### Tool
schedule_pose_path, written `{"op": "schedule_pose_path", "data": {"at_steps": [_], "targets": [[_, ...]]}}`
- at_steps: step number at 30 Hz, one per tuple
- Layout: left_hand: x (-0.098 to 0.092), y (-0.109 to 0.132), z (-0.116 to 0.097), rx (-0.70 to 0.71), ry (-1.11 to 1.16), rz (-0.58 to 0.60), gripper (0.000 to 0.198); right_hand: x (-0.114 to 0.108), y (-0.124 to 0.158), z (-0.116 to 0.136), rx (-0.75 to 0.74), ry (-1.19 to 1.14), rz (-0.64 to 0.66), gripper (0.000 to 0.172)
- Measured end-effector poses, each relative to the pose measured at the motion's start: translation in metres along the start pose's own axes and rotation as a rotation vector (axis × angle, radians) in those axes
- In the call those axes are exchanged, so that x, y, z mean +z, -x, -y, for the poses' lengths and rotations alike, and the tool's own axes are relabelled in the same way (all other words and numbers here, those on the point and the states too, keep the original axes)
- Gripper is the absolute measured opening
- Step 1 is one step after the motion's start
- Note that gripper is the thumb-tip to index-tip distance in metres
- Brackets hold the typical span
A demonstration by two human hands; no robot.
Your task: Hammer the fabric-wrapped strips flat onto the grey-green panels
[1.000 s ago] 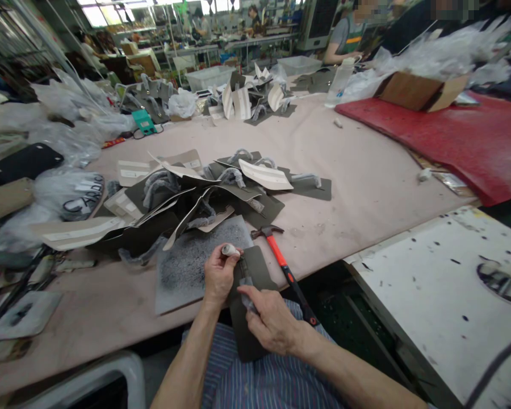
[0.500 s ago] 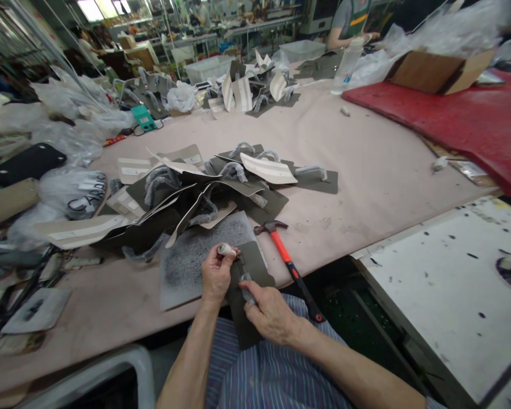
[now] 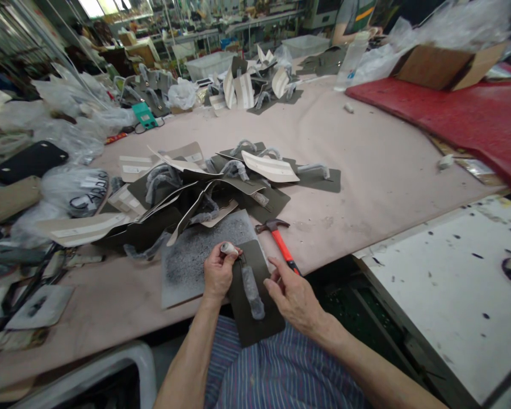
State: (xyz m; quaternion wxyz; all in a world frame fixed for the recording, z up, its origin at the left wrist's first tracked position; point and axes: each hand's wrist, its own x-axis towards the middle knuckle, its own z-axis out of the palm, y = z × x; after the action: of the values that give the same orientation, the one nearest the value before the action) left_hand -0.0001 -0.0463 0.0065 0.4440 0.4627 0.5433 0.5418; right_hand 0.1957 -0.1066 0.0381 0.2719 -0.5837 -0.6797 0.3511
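A dark olive panel (image 3: 262,272) with a plastic-wrapped handle (image 3: 252,292) rests partly on my lap and partly on the speckled grey board (image 3: 183,272). My left hand (image 3: 218,271) is closed at its upper left edge, pinching by the handle's top end. A stubby white piece (image 3: 229,248) shows at those fingertips; whether it is held or wrapped on a finger, I cannot tell. My right hand (image 3: 296,298) is off the panel's right side, fingers apart and holding nothing. Behind it lies a claw hammer (image 3: 282,245) with a red and black handle, partly hidden by the hand.
Similar panels with wrapped handles (image 3: 213,187) lie heaped ahead, with another pile (image 3: 247,85) farther back. Plastic bags (image 3: 76,136) crowd the left. A red sheet (image 3: 443,113) bears an open carton (image 3: 434,67). A white spotted worktop (image 3: 455,261) stands right; a co-worker (image 3: 353,23) is beyond.
My right hand has let go of the wrapped handle and moved right, towards the hammer. The handle now lies in full view on the panel. The left hand keeps its grip.
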Motion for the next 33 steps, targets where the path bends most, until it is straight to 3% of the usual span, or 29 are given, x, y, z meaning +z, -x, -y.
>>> {"op": "schedule_pose_path", "data": {"at_steps": [3,6,12,14,16,21,23,25,27,33], "targets": [[0.000,0.000,-0.002,0.008,0.003,-0.003,0.022,-0.014,0.000,-0.022,0.059,0.292,-0.099,0.039],[0.000,0.000,0.000,0.015,-0.009,0.001,0.020,-0.024,0.002,-0.038,0.124,0.541,-0.065,0.027],[0.000,-0.001,0.005,0.029,-0.074,0.007,0.019,-0.022,0.003,-0.048,0.223,0.584,0.051,0.029],[0.000,-0.001,0.006,0.047,-0.129,0.001,0.017,-0.020,-0.001,-0.049,0.238,0.471,0.061,0.028],[0.000,0.000,0.007,0.070,-0.197,-0.002,0.016,-0.020,-0.006,-0.049,0.282,0.197,0.111,0.028],[0.001,0.005,0.008,0.199,-0.372,0.001,0.017,-0.019,-0.022,-0.041,0.562,-0.892,0.287,0.033],[0.001,0.006,0.007,0.244,-0.407,0.010,0.017,-0.018,-0.027,-0.034,0.674,-1.014,0.268,0.026],[0.001,0.007,0.006,0.264,-0.427,0.021,0.017,-0.023,-0.031,-0.024,0.705,-0.955,0.207,0.019],[0.002,0.006,0.003,0.276,-0.455,0.041,0.017,-0.034,-0.032,-0.010,0.602,-0.789,0.136,0.021],[0.001,0.007,-0.001,0.281,-0.514,0.094,0.019,-0.083,-0.023,0.035,-0.111,0.087,-0.149,0.035]]}}
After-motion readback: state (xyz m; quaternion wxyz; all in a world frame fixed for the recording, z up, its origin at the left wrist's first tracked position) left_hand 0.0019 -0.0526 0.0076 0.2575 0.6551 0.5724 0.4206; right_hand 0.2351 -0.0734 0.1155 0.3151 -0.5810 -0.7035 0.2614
